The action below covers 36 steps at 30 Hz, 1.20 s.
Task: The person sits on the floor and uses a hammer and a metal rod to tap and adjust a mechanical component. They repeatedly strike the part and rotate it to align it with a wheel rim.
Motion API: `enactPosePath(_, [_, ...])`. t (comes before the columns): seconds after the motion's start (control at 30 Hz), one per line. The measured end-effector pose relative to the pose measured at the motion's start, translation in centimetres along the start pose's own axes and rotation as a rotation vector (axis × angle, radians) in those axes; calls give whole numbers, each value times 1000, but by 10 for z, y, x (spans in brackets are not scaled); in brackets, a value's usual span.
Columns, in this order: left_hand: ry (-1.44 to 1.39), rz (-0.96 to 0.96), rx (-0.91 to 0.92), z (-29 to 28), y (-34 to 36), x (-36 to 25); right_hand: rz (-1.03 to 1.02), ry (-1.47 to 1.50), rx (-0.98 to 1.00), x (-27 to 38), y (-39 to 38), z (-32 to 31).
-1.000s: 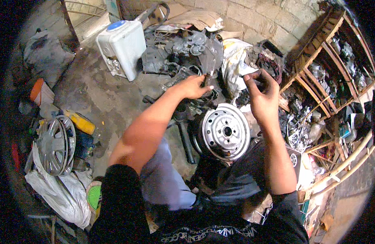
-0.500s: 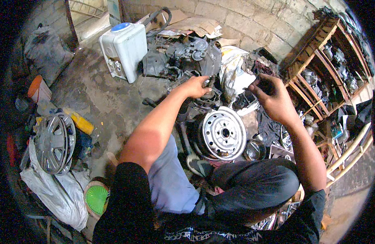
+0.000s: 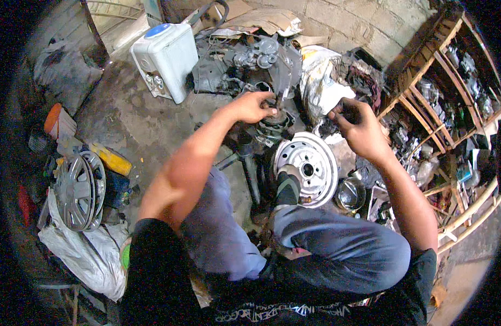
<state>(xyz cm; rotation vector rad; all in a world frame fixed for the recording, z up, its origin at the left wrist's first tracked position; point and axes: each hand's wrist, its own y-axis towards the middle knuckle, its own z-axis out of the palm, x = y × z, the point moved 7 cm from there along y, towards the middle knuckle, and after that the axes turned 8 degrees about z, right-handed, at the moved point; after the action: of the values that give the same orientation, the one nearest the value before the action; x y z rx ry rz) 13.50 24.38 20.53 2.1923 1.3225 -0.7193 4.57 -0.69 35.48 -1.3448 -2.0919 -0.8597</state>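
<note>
Left hand [image 3: 251,106] curled down onto a dark greasy engine part [image 3: 273,120], right hand [image 3: 359,127] pinching a small dark piece [image 3: 335,111] near the silver wheel rim [image 3: 307,168]

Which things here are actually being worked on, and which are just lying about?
Being worked on:
- dark mechanical part under the left hand
- small dark piece pinched in the right hand

Lying about:
- silver steel wheel
- white plastic tank
- grey hubcaps
- yellow bottle
- wooden shelves
</note>
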Motion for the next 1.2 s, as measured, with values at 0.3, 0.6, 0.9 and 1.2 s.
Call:
enactPosePath(0.3, [71, -37, 11, -3, -1, -16, 108, -1, 120, -60, 13, -6])
enactPosePath(0.6, [75, 129, 68, -1, 12, -14, 120, 65, 214, -98, 43, 26])
enactPosePath(0.9, [-207, 319, -34, 40, 31, -4, 139, 75, 177, -101, 53, 68])
enactPosePath(1.2, [-47, 329, -239, 40, 28, 0, 151, 59, -43, -105, 29, 93])
